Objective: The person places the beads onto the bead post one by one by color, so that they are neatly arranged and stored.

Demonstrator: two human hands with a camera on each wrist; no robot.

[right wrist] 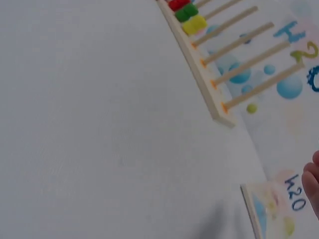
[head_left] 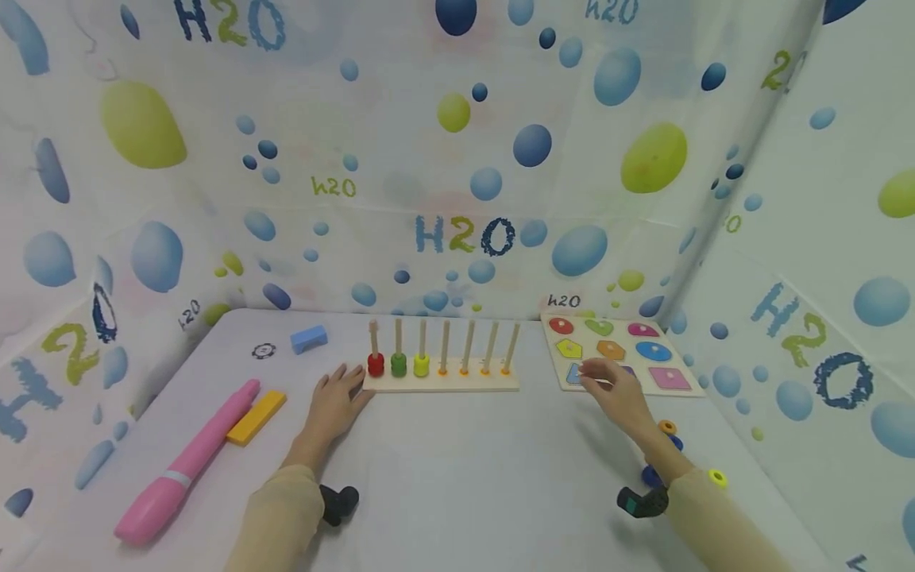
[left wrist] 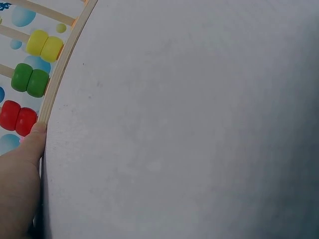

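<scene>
A wooden peg board (head_left: pixel 443 383) with several upright pegs stands at the back. Its left pegs carry red beads (head_left: pixel 375 365), green beads (head_left: pixel 399 365) and yellow beads (head_left: pixel 422 365). My left hand (head_left: pixel 337 401) rests at the board's left end; in the left wrist view its thumb (left wrist: pixel 36 137) touches the board's edge below the red beads (left wrist: pixel 18 118). My right hand (head_left: pixel 616 395) hovers over the near left part of a shape puzzle board (head_left: pixel 620 327), its fingers bent and nothing visible between them. Only fingertips of that hand show at the right wrist view's edge.
Loose beads lie by the right forearm: an orange bead (head_left: pixel 667 427), blue beads (head_left: pixel 650 477) and a yellow bead (head_left: pixel 718 478). On the left are a pink bat-shaped object (head_left: pixel 189 461), a yellow-orange block (head_left: pixel 257 417) and a blue block (head_left: pixel 309 339). Patterned curtains (head_left: pixel 400 159) surround the table.
</scene>
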